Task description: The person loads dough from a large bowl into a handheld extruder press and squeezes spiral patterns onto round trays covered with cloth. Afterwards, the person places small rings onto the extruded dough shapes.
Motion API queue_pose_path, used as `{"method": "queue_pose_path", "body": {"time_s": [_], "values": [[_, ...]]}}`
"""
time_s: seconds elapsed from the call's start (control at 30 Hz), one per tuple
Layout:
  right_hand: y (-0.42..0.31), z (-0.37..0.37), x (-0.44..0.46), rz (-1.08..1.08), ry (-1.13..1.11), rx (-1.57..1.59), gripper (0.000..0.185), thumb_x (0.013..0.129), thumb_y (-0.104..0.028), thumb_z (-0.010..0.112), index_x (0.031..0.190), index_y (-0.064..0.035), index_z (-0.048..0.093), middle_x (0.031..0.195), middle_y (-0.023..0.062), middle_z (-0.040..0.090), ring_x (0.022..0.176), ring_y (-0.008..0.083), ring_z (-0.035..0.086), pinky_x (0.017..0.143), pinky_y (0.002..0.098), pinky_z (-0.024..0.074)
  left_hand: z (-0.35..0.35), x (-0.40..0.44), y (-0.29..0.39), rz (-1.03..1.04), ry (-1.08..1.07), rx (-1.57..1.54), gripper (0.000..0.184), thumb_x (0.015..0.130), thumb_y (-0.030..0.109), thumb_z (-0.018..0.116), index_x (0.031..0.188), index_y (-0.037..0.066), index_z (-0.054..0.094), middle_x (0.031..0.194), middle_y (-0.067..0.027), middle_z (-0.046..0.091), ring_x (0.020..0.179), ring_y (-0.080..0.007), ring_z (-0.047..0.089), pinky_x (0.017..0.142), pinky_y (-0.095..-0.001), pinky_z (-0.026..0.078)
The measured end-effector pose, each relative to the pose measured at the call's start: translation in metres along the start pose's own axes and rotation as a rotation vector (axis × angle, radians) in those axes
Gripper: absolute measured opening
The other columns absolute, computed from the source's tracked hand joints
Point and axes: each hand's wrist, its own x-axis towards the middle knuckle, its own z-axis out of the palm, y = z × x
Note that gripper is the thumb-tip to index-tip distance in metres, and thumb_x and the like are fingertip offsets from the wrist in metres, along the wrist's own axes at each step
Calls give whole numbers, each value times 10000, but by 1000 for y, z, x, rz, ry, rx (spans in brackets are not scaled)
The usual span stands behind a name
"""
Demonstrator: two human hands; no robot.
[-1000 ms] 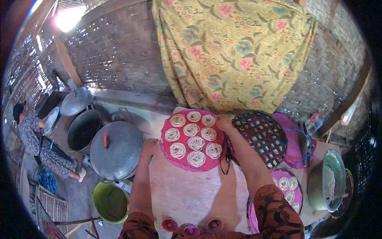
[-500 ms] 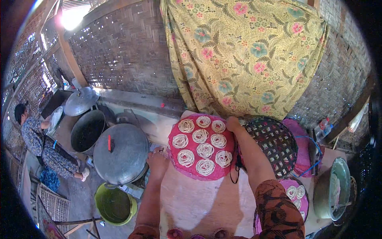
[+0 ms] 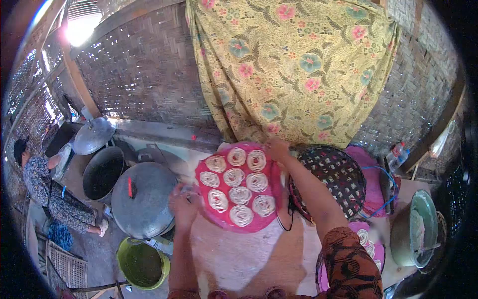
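Observation:
A round tray covered in bright pink cloth [image 3: 271, 199] bears several pale, coiled nests of noodle-like strands [image 3: 240, 195]. My left hand [image 3: 183, 205] is closed at the tray's left edge, the fingers bent and slightly blurred. At the far right edge, my right hand [image 3: 277, 149] grips the rim, its fingertips partly hidden. Just right of my right forearm lies a dark openwork basket lid [image 3: 331, 182]. Part of a second pink tray [image 3: 354, 226] with similar nests shows beyond my right sleeve.
A large lidded metal pot [image 3: 144, 202] stands close to my left hand, with a dark wok [image 3: 103, 172] behind it. A green tub [image 3: 142, 264] is below, and a green basin [image 3: 411, 236] is at right. A person [image 3: 55, 189] stands at far left.
The view has swung a little to the right. The pink tray has turned slightly, with both hands staying at its edges. The person at left has hardly moved.

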Motion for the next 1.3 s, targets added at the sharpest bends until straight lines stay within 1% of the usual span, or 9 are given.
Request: {"method": "queue_pose_path", "body": {"time_s": [0.13, 0.23, 0.3, 0.47, 0.63, 0.7, 0.77, 0.97, 1.3], "values": [[-40, -35, -9, 81, -2, 176, 323, 777, -408, 620, 874, -107, 682, 831, 158, 658, 780, 321, 638, 671, 426, 486, -73, 28, 55, 108, 132, -54, 22, 693, 77, 651, 703, 68, 633, 1181, -95, 539, 1154, -302, 438, 963, -424, 357], [-56, -90, -14, -8, 62, 459, 260, 810, -272, 594, 887, -37, 673, 828, 175, 664, 753, 319, 638, 693, 405, 483, -118, 52, 95, 101, 216, -185, 27, 718, 59, 642, 718, 39, 623, 1217, -92, 520, 1174, -278, 412, 977, -393, 344], [-52, -121, -7, -8, 110, 865, 199, 857, -191, 608, 891, 1, 651, 835, 83, 672, 753, 166, 608, 709, 303, 470, -144, 64, 121, 165, 254, -61, 28, 725, 58, 640, 727, 34, 625, 1229, -90, 515, 1177, -271, 406, 978, -385, 343], [-22, -235, -24, -71, 242, 913, 164, 863, -111, 600, 931, 32, 643, 818, 34, 650, 750, 104, 553, 710, 261, 448, -161, 100, 162, 342, 297, -192, 35, 719, 53, 636, 744, 29, 639, 1226, -107, 525, 1156, -272, 448, 968, -393, 365], [48, -310, -65, 16, 328, 590, 208, 852, -176, 610, 912, 20, 646, 808, 88, 658, 715, 156, 575, 713, 283, 462, -96, 108, 209, 457, 132, -435, 54, 688, 73, 662, 735, 52, 647, 1158, -136, 559, 1125, -296, 502, 970, -401, 367], [83, -327, -85, 149, 262, 56, 285, 829, -272, 613, 881, 7, 642, 833, 175, 653, 717, 269, 617, 713, 343, 486, -45, 100, 226, 450, 54, -497, 51, 683, 89, 677, 721, 69, 649, 1136, -132, 565, 1110, -305, 504, 948, -406, 387], [135, -313, -103, 180, 361, -79, 326, 804, -335, 604, 867, -17, 639, 861, 226, 630, 790, 363, 623, 730, 404, 494, 13, 84, 238, 409, -73, -538, 70, 675, 116, 696, 715, 78, 653, 1121, -118, 568, 1089, -311, 505, 914, -410, 409], [284, -248, -139, 421, 103, -442, 322, 828, -311, 519, 923, -35, 654, 1023, 200, 625, 960, 381, 603, 830, 544, 450, 144, 33, 271, 397, -226, -461, 118, 693, 152, 708, 765, 60, 687, 1053, -112, 601, 950, -246, 588, 827, -395, 444], [274, -202, -159, 682, 27, -266, 312, 829, -302, 536, 999, -59, 635, 1107, 174, 610, 1069, 323, 570, 916, 562, 391, 211, 9, 242, 327, -381, -228, 135, 693, 248, 649, 738, 128, 693, 1129, -49, 574, 1049, -326, 505, 869, -495, 411]]}}
